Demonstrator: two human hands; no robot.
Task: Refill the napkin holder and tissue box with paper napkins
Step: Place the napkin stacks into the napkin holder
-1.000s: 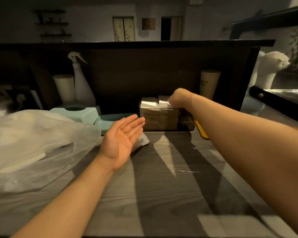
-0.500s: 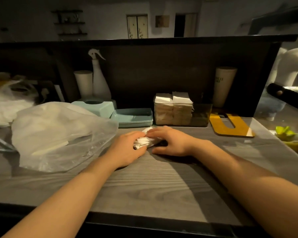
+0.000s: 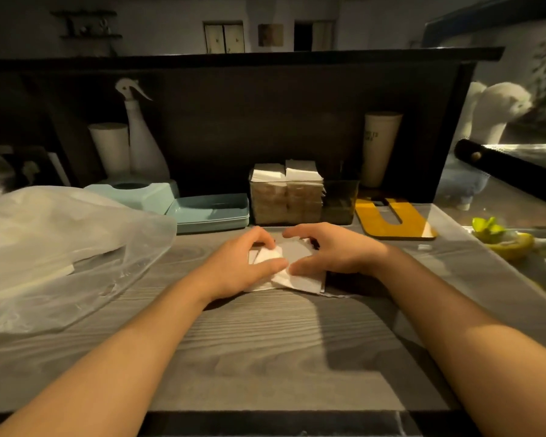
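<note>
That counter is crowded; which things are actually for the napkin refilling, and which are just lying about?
For the job:
- white paper napkins, held by the left hand and right hand
- clear napkin holder, already stacked
- pale blue tissue box and its open lid
- clear plastic bag

Lying about:
- white spray bottle
- beige paper cup
- yellow U-shaped board

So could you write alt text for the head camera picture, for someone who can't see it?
Both hands, left hand and right hand, grip a small stack of white napkins on a grey wooden counter. Behind stands a clear napkin holder, nearly full, with a teal tissue box further left.
</note>
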